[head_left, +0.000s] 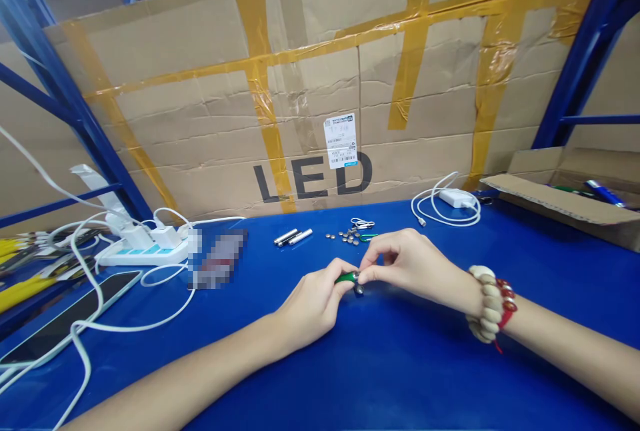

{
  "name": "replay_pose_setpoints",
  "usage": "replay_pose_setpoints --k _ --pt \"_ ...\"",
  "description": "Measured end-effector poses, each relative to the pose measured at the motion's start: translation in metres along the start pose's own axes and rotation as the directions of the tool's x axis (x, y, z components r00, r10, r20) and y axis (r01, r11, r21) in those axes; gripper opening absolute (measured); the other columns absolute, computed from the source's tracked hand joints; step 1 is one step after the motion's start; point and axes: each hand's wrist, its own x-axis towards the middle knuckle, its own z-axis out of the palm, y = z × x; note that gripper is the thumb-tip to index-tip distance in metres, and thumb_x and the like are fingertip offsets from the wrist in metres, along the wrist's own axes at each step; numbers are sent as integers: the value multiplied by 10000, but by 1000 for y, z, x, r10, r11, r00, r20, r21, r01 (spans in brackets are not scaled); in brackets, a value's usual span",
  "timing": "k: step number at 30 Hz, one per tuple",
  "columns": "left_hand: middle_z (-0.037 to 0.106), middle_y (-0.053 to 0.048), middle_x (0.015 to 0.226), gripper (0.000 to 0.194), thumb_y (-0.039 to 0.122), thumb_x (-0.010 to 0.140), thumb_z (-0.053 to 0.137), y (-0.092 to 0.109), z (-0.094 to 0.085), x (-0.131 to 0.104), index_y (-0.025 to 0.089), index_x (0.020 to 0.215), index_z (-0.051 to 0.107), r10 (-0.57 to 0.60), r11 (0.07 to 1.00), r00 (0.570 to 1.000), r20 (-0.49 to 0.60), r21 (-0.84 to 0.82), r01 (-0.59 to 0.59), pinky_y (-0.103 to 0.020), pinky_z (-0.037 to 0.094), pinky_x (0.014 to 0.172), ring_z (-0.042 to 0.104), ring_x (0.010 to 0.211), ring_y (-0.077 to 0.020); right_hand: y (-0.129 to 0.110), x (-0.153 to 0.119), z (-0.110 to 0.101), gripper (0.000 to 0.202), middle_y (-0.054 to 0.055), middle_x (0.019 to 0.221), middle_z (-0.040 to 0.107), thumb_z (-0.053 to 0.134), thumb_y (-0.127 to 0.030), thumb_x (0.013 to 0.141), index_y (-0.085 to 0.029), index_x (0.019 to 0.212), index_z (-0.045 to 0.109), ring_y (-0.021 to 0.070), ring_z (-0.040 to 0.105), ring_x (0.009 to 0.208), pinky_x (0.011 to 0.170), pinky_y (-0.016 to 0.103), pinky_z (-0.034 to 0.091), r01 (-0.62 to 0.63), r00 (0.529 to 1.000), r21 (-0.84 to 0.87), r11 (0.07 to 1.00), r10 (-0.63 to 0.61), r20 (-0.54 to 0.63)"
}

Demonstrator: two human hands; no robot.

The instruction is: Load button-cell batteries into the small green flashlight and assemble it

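My left hand (315, 294) is closed around a small green metal tube (345, 278), mostly hidden by its fingers. At the tube's silvery right end, the fingertips of my right hand (400, 261) are pinched together; whatever sits between them is too small to make out. Just below this end lies a round silver piece like a button cell (359, 290). Behind the hands is a loose group of button cells (349, 238). A green clip-like ring (369, 237) and a small white cord loop (362, 223) lie beside them. Several silver tubes (293, 238) rest further left.
A white power strip (145, 254) with trailing cables, a phone (70, 318) and a blurred-out flat item (219, 259) occupy the left. A white charger (453, 198) with coiled cable lies back right, near an open cardboard box (565, 203). Taped cardboard (200, 131) stands behind.
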Motion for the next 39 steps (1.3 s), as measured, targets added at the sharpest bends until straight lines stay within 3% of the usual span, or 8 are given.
replay_pose_setpoints --k 6,12,26,33,39 --pt "635 -25 906 186 213 899 346 -2 1 0 192 1011 493 30 1000 998 -53 -9 -30 -233 420 673 594 766 -143 0 1 4 236 10 579 637 643 -397 690 -171 681 709 94 494 490 450 196 349 -134 990 161 978 123 74" --pt "632 -46 956 142 210 891 369 -3 3 0 184 971 483 44 999 994 -103 18 -42 -243 438 711 603 823 -156 0 2 6 291 12 520 598 670 -416 644 -131 690 704 72 453 400 378 179 359 -279 957 352 893 229 177" --pt "631 -32 920 165 215 895 380 -1 1 1 193 1011 494 34 999 994 -104 15 -33 -227 436 682 597 781 -144 7 4 5 308 5 506 581 683 -427 639 -124 693 702 58 453 373 368 165 345 -268 960 377 887 212 184" --pt "643 -37 907 142 223 886 392 -1 0 -1 190 988 486 35 998 998 -60 -44 -38 -227 447 661 608 726 -137 11 3 5 270 -9 528 569 672 -393 648 -123 652 685 42 429 394 378 156 354 -266 948 445 855 149 280" --pt "655 -30 854 110 220 879 404 -2 1 -2 190 955 478 36 997 999 -29 -74 -38 -227 454 664 618 714 -139 10 3 7 201 -19 508 563 675 -326 640 -126 612 682 36 420 401 373 146 346 -306 936 481 821 169 308"
